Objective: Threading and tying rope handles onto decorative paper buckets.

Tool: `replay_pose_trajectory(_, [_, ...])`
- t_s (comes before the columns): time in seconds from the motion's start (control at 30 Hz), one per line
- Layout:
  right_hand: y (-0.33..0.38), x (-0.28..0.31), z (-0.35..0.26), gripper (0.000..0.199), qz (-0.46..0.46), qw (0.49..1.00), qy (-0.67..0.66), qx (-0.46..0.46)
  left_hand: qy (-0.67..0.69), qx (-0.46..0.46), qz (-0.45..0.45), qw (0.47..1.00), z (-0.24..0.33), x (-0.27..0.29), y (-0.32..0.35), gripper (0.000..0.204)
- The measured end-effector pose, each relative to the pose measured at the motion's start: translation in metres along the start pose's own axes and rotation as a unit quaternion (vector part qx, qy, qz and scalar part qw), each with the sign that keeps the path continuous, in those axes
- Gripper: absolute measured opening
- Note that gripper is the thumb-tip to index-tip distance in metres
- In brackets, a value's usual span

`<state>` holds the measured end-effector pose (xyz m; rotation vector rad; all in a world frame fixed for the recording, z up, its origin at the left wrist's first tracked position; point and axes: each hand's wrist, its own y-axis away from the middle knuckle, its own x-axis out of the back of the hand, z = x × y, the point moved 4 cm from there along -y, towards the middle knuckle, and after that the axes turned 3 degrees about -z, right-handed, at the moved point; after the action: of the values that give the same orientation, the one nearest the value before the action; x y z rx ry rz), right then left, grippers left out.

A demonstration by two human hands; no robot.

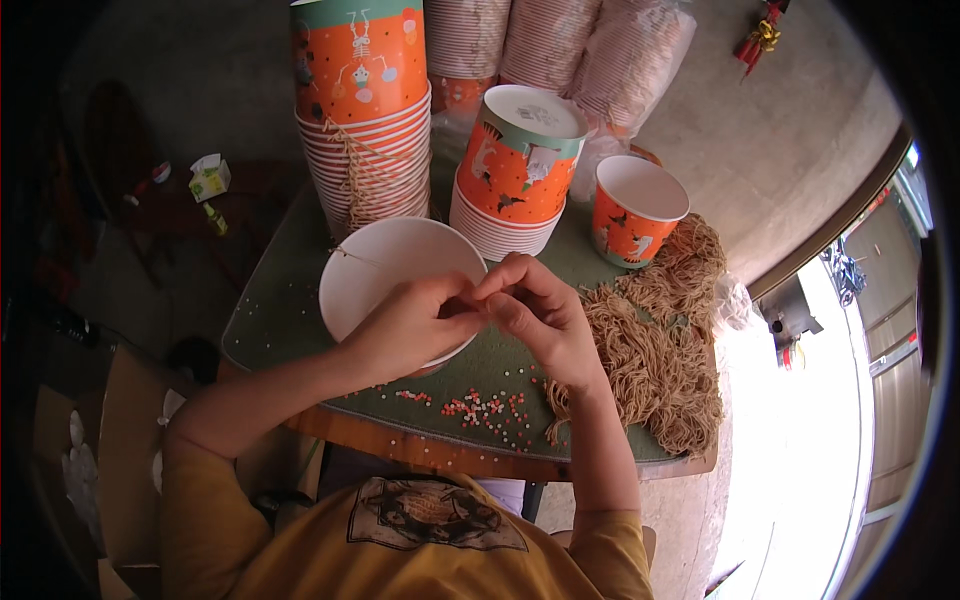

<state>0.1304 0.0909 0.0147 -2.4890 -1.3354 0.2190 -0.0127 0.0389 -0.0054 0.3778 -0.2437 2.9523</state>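
A white-lined paper bucket (375, 265) stands in front of me with its wide mouth turned up. A thin tan string (358, 256) crosses its far left rim and runs inward over the mouth. My left hand (430, 315) is over the bucket's right part, fingers bent and pinched together. Meeting it at the fingertips is my right hand (540, 315), thumb and forefinger closed just past the right rim. Whatever lies between the fingertips is too small to make out. Near the table's front edge are many small orange and white beads (485, 410), scattered loose.
A heap of tan strings (655, 350) covers the table's right side. Behind stand a tall stack of orange buckets (365, 150), a shorter upside-down stack (520, 165), a single upright bucket (640, 215) and plastic-wrapped stacks (560, 45). A cardboard box (140, 450) is at lower left.
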Motion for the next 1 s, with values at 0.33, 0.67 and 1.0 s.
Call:
replay_pose_trajectory(0.33, [-0.005,0.008,0.003,0.009,-0.019,0.994,-0.094,0.043,0.037,-0.005,-0.029,0.999,0.000,-0.001,0.000,0.011])
replay_pose_trajectory(0.67, [-0.011,0.009,0.011,0.011,-0.007,0.998,-0.040,0.040,-0.036,-0.047,-0.040,0.997,0.007,-0.006,0.003,0.012])
replay_pose_trajectory(1.0, [0.029,0.004,0.004,0.013,0.088,0.953,0.275,0.090,0.045,0.041,-0.061,0.996,0.004,-0.004,-0.001,0.020])
